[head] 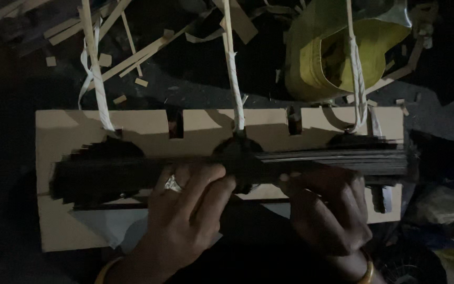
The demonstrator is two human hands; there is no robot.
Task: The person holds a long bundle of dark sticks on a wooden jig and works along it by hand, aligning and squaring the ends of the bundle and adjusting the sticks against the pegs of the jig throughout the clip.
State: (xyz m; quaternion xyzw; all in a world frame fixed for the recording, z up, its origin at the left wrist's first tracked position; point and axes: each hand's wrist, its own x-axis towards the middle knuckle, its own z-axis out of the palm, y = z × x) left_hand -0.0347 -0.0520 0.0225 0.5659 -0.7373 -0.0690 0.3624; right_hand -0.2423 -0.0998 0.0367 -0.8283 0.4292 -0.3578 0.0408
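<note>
Under dim light, both hands, left hand [185, 210] and right hand [324, 210], grip a dark stack [227, 171], its edges indistinct.

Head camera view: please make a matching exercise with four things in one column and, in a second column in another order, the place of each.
Things:
1. Left hand with a silver ring
2. Right hand with a gold bangle
3. Yellow plastic bag
4. Middle white twisted cord

Places:
A. top right, behind the tan cardboard sheet
B. gripping the flat black stack of strips right of centre
C. running down from the top edge to the centre of the stack
D. gripping the stack near its centre

Pairs: 1-D, 2-B, 3-A, 4-C
</note>
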